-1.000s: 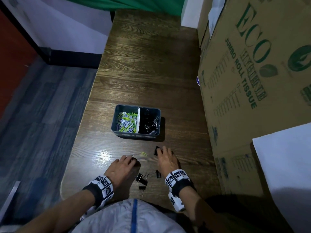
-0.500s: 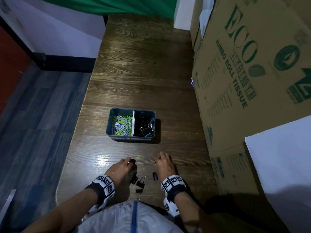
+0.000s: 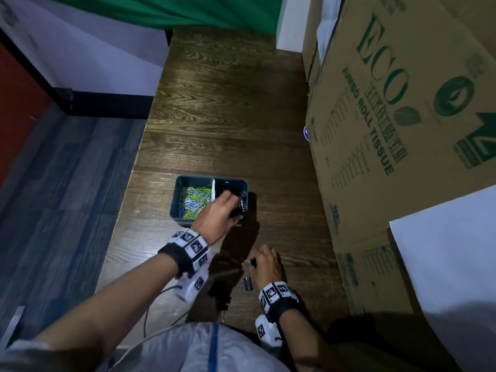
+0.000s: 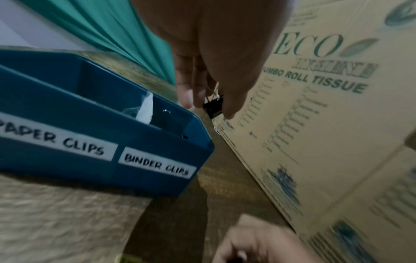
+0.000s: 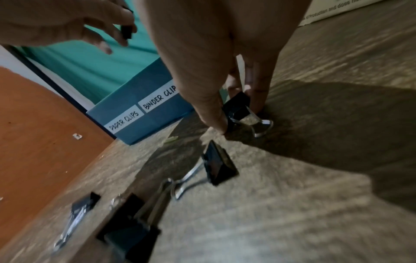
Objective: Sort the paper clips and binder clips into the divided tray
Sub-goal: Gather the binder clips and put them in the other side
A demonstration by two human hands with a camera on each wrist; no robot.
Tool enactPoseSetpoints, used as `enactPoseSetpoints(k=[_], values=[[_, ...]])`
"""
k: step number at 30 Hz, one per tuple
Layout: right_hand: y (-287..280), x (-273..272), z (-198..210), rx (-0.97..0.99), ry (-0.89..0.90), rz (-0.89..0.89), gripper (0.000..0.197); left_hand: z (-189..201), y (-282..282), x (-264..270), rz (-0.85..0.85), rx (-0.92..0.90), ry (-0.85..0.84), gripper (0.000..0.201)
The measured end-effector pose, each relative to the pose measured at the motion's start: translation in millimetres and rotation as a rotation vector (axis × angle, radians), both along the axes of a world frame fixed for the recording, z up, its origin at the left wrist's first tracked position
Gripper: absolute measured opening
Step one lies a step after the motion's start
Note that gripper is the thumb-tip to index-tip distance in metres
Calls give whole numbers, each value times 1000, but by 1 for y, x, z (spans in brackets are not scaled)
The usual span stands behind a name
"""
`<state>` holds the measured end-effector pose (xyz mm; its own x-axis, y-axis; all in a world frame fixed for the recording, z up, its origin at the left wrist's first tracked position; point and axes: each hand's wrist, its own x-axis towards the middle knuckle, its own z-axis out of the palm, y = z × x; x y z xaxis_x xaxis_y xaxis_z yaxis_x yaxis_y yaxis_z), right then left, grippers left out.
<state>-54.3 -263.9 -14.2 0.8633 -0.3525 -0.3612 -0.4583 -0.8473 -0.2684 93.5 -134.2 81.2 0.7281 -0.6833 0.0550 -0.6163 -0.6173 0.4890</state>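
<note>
Left fingers [image 4: 186, 92] pointing down, pinching small black binder clip [image 4: 213, 107] against thumb, wire handles up between fingers. Left hand [image 3: 218, 213] stretched forward over right compartment of divided tray [image 3: 179, 183], forearm crossing desk [image 3: 228, 108] diagonally, tagged wristband on. Clip hanging at tray's far right corner in left wrist view, above rim level; over or just past rim, cannot tell.

Right fingers [image 5: 213, 113] angled down to desk, thumb and fingers closed on second binder clip [image 5: 236, 106], black body tilted, silver handle [image 5: 262, 127] touching desk. Right hand [image 3: 265, 264] low, near body, well short of tray, back of hand up, wristband with black-and-white markers.

Loose binder clips on desk near right hand: one [image 5: 219, 164] just behind held clip, lying on side, handles trailing; two more [image 5: 133, 229] [image 5: 83, 204] closer to desk edge, blurred. Small green bit on desk near tray front, too blurred to name.

Tray blue, two compartments, white divider. Left compartment: pile of paper clips [image 3: 194, 201], green, white, purple. Right compartment: dark binder clips, mostly hidden by left hand. Front labels, handwritten on white strips: "PAPER CLIPS" [image 4: 56, 140] left, "BINDER CLIPS" [image 4: 157, 164] right.

Cardboard box [image 3: 402, 116] standing along desk's right side, green print: "ECO", "JUMBO ROLL TISSUE". Green cloth [image 3: 174, 9] at far end.
</note>
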Motion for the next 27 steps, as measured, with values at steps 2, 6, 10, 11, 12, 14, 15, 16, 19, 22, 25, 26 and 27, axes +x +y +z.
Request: enactPoseSetpoints(k=[2,6,10,11,12,14,15,16,19,22,25,26,27], values=[[-1,2,8,17,12,-8,19,3,0,9,13,22,-26,41],[-6,28,44,153,-38,-86,16,-8,30,-7,24,75,-73,20],[-6,70,90,291,-281,-11,21,-34,79,-45,110,216,40,10],[-5,80,100,310,-362,4,24,-42,91,-53,126,291,94,18],[-4,89,107,324,-427,20,29,-50,103,-60,141,375,144,31],[-2,100,114,317,-495,53,40,-62,123,-71,166,531,239,64],[-1,102,115,304,-501,60,43,-67,130,-75,168,587,269,77],[0,100,113,294,-494,64,44,-71,134,-79,161,629,293,83],[6,77,93,258,-377,123,42,-80,135,-93,158,622,283,63],[8,39,64,207,-70,189,49,-90,137,-102,132,563,241,50],[6,-1,41,136,134,253,70,-78,137,-105,36,445,273,50],[6,-11,36,135,184,267,81,-74,136,-106,14,418,292,50],[7,-20,32,133,226,277,86,-72,135,-105,-3,404,300,51]])
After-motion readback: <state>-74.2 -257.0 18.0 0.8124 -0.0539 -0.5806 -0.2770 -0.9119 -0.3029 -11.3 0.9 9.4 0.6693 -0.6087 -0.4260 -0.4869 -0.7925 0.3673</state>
